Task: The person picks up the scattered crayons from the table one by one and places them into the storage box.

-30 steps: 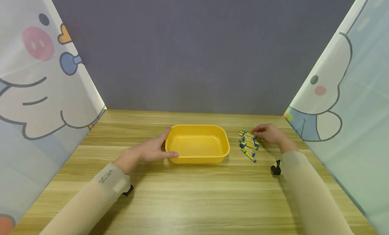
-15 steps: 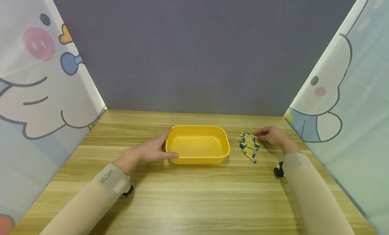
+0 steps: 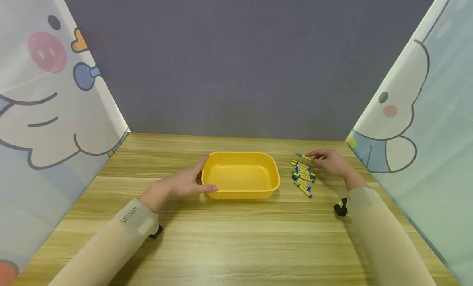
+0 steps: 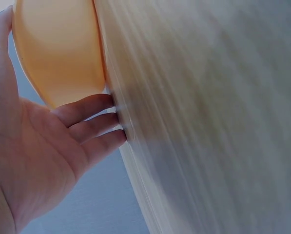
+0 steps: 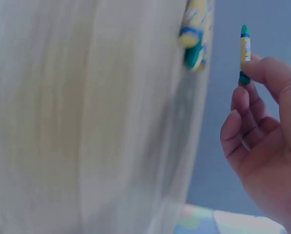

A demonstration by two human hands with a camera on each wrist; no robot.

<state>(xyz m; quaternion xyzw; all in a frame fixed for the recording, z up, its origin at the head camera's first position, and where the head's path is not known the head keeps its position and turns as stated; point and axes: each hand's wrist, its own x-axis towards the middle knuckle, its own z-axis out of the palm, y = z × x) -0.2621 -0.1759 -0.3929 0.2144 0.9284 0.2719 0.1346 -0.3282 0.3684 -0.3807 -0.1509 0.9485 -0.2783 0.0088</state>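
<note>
My right hand (image 3: 330, 160) pinches a green crayon (image 3: 303, 156) with a yellow wrapper between thumb and fingertips. The right wrist view shows that crayon (image 5: 245, 48) green tip up, apart from the table. Below the hand lies a loose row of crayons (image 3: 304, 175) in yellow and blue wrappers; a few of their ends (image 5: 191, 36) show in the right wrist view. My left hand (image 3: 184, 181) rests at the left end of a yellow plastic tray (image 3: 240, 194), its thumb on the front rim. In the left wrist view, outstretched fingers (image 4: 94, 126) touch the table beside the tray (image 4: 62, 53).
A wood-grain table (image 3: 236, 241) carries everything. A dark grey panel (image 3: 236, 64) stands along its back edge, with cartoon-printed cloths (image 3: 48, 105) at both sides. Black wrist devices (image 3: 340, 207) sit under the sleeves. The crayons lie just right of the tray.
My right hand has lifted the green crayon off the far end of the row and moved it slightly away from the others. The left hand and tray have stayed in place.
</note>
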